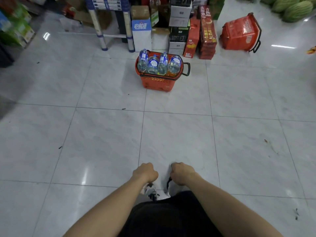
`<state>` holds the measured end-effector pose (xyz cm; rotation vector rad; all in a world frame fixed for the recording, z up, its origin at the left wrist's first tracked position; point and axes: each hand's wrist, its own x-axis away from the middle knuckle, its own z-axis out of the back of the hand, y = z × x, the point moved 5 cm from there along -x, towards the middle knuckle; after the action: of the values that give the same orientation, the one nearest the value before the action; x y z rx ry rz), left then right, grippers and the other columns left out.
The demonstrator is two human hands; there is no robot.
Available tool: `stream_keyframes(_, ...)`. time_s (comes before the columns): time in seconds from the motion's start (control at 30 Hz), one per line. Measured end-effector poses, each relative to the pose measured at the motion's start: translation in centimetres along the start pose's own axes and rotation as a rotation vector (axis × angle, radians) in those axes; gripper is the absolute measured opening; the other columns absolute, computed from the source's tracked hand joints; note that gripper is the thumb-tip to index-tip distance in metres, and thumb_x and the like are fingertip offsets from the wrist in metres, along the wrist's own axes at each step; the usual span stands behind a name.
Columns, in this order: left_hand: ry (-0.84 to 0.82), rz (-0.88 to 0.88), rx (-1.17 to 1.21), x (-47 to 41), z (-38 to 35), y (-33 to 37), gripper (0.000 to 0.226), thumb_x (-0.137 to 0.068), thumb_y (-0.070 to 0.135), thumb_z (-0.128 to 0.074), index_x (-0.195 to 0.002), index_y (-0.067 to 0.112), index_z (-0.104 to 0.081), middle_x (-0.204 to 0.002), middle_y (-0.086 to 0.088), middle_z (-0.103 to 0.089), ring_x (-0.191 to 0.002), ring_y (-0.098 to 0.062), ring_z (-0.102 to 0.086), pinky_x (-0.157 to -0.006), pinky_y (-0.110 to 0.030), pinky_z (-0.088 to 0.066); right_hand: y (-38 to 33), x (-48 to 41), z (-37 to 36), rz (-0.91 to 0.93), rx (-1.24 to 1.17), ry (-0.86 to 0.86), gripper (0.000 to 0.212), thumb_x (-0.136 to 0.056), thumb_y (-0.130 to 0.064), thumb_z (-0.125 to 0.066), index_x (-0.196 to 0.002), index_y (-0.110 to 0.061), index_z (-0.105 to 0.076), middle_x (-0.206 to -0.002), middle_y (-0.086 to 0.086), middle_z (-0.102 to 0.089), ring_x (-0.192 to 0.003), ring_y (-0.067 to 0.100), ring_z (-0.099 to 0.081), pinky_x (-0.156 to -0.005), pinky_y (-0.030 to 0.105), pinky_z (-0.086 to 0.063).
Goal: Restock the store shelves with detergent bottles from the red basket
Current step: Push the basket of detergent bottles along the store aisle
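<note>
Head view: the red basket (pixel 159 82) sits on the floor with four bottles (pixel 159 63) standing packed inside, none out yet. Well short of the basket, the left hand (pixel 145 171) and right hand (pixel 182 173) hang as fists, fingers curled under and gripping nothing I can make out. The dark shape below the right is probably a shoe. I judge this the approach. Next I'd close on the basket and take one bottle by its neck.

four detergent bottles (pixel 152 64), two red baskets, the near red basket (pixel 158 83) and the far red basket (pixel 239 34), one ladder (pixel 100 31), two hands, left hand (pixel 145 171) and right hand (pixel 183 173)
</note>
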<state>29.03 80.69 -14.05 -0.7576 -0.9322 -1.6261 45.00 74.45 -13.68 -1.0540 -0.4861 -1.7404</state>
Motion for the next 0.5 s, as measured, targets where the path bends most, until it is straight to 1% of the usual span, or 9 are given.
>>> stream_keyframes(0.07,-0.023,0.007,-0.009,-1.0,1.0,0.8,0.031,-0.099,0.026,-0.047,-0.119,0.009,-0.064,-0.116,-0.008,-0.062,-0.095,-0.027,-0.06,-0.077,-0.033,-0.046,0.1,-1.2,1.3,0.003,0.018,-0.013,0.045,-0.108,-0.03,-0.037,-0.145,-0.009,-0.052,-0.149,0.016,-0.056,-0.132,0.036,-0.057,-0.109,0.044,-0.047)
stream_keyframes(0.17,-0.036,0.021,-0.008,-4.6,4.6,3.0,0.032,-0.1,0.027,-0.047,-0.122,0.01,-0.062,-0.124,-0.008,-0.062,-0.099,-0.027,-0.06,-0.08,-0.034,-0.046,1.3,-5.2,5.6,0.013,0.038,-0.001,0.04,-0.108,-0.029,-0.037,-0.137,-0.011,-0.058,-0.143,0.013,-0.06,-0.127,0.034,-0.06,-0.106,0.042,-0.046)
stream_keyframes(0.2,-0.029,0.027,-0.011,-5.8,6.1,3.9,0.032,-0.099,0.026,-0.046,-0.122,0.01,-0.063,-0.124,-0.008,-0.062,-0.098,-0.027,-0.059,-0.08,-0.034,-0.046,1.8,-6.6,7.3,0.013,0.039,0.001,0.041,-0.107,-0.029,-0.038,-0.139,-0.011,-0.057,-0.145,0.012,-0.059,-0.129,0.034,-0.059,-0.108,0.041,-0.045)
stream_keyframes(0.27,-0.015,0.039,0.001,-7.9,9.5,5.6,0.032,-0.099,0.024,-0.045,-0.122,0.01,-0.063,-0.124,-0.007,-0.062,-0.097,-0.026,-0.058,-0.08,-0.034,-0.046,2.6,-9.4,10.9,0.022,0.041,0.007,0.047,-0.106,-0.027,-0.04,-0.151,-0.014,-0.049,-0.154,0.011,-0.052,-0.135,0.032,-0.055,-0.111,0.041,-0.042)
stream_keyframes(0.3,-0.012,0.043,0.005,-8.7,11.3,6.6,0.033,-0.099,0.023,-0.045,-0.123,0.01,-0.063,-0.125,-0.007,-0.062,-0.098,-0.026,-0.058,-0.081,-0.033,-0.047,2.9,-10.5,12.9,0.034,0.041,0.014,0.052,-0.105,-0.026,-0.041,-0.156,-0.016,-0.044,-0.156,0.009,-0.05,-0.138,0.031,-0.054,-0.112,0.041,-0.041)
stream_keyframes(0.33,-0.011,0.05,0.011,-9.5,13.0,7.4,0.033,-0.098,0.023,-0.045,-0.122,0.01,-0.063,-0.125,-0.007,-0.062,-0.1,-0.026,-0.061,-0.081,-0.033,-0.047,3.2,-11.5,14.8,0.042,0.043,0.017,0.054,-0.104,-0.025,-0.042,-0.157,-0.018,-0.042,-0.155,0.009,-0.051,-0.138,0.03,-0.054,-0.112,0.041,-0.041)
stream_keyframes(0.43,0.01,0.042,0.018,-12.0,18.2,10.2,0.031,-0.098,0.023,-0.044,-0.118,0.009,-0.064,-0.122,-0.009,-0.064,-0.108,-0.029,-0.065,-0.08,-0.033,-0.047,3.8,-14.3,20.3,0.064,0.09,0.025,0.041,-0.104,-0.025,-0.042,-0.142,-0.012,-0.054,-0.147,0.01,-0.058,-0.134,0.031,-0.057,-0.108,0.04,-0.043)
stream_keyframes(0.5,0.039,0.028,0.015,-13.7,21.7,12.0,0.033,-0.099,0.024,-0.044,-0.121,0.009,-0.064,-0.124,-0.009,-0.063,-0.11,-0.029,-0.064,-0.081,-0.034,-0.047,4.1,-16.1,24.0,0.073,0.118,0.045,0.038,-0.107,-0.026,-0.041,-0.138,-0.01,-0.055,-0.146,0.011,-0.058,-0.133,0.031,-0.056,-0.107,0.041,-0.042)
